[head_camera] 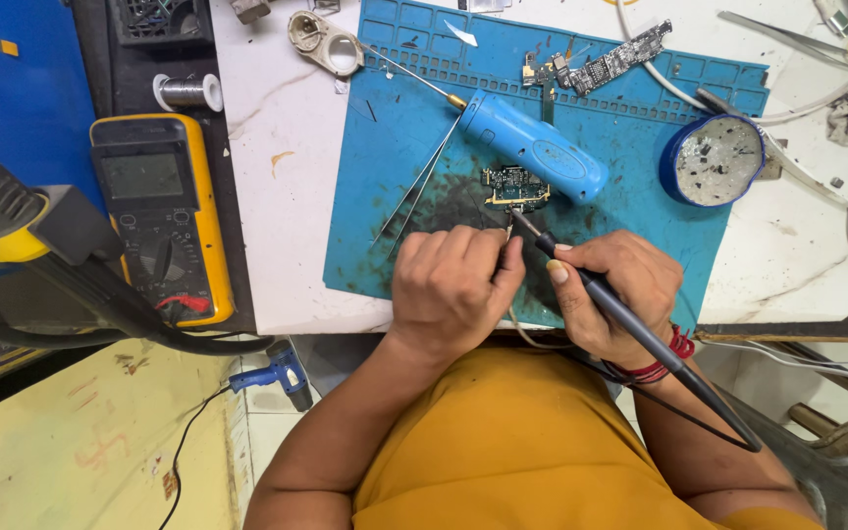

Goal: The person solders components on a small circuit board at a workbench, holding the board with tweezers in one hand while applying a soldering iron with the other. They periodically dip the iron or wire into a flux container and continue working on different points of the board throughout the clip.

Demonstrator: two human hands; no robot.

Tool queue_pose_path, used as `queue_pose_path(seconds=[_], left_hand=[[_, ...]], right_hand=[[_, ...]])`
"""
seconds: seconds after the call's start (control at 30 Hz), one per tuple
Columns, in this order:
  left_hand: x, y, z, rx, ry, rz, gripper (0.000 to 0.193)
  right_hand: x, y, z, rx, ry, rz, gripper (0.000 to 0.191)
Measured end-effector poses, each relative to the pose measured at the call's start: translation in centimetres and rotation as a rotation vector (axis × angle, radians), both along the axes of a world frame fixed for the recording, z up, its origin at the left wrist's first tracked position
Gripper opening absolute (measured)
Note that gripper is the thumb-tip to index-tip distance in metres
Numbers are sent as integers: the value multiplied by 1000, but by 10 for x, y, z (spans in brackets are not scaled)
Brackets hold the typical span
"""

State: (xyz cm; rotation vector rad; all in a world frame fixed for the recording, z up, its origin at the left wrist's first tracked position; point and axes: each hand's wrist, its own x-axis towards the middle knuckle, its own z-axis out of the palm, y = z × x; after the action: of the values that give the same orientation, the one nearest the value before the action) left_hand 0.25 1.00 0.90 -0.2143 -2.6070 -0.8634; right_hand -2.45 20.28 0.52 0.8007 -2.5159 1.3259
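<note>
On blue mat (395,157), right hand (612,294) solders circuit board (515,186).

Blue mat (630,167), yellow multimeter (164,211), green-gold board (515,186).

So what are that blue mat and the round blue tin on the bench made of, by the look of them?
The blue mat looks like soft matte silicone or rubber: moulded ridges and little compartments along its top edge, with dark scorch-like stains. The round blue tin seems to be thin metal with a painted rim, though plastic is possible; its contents look grey and crusty.
</note>
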Motion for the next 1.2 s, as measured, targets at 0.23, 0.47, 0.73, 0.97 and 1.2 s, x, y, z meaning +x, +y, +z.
queue_pose_path(seconds=[0.23, 0.47, 0.73, 0.97, 1.2], left_hand=[[-3, -32, 10, -169, -74, 269, 27], [1, -49, 12, -229, -231, 320, 16], [16, -66, 14, 742, -266, 314, 15], [-6, -20, -17, 1122, -218, 54, 14], [-11, -6, -19, 870, -190, 78, 12]], right_hand=[[-1, 0, -1, -4, -5, -1, 13], [-3, -2, -1, -22, 5, 7, 14], [-3, -3, -2, -16, 7, 3, 14], [-3, -4, -1, -2, 13, 5, 14], [-2, -3, -1, 10, 16, 2, 13]])
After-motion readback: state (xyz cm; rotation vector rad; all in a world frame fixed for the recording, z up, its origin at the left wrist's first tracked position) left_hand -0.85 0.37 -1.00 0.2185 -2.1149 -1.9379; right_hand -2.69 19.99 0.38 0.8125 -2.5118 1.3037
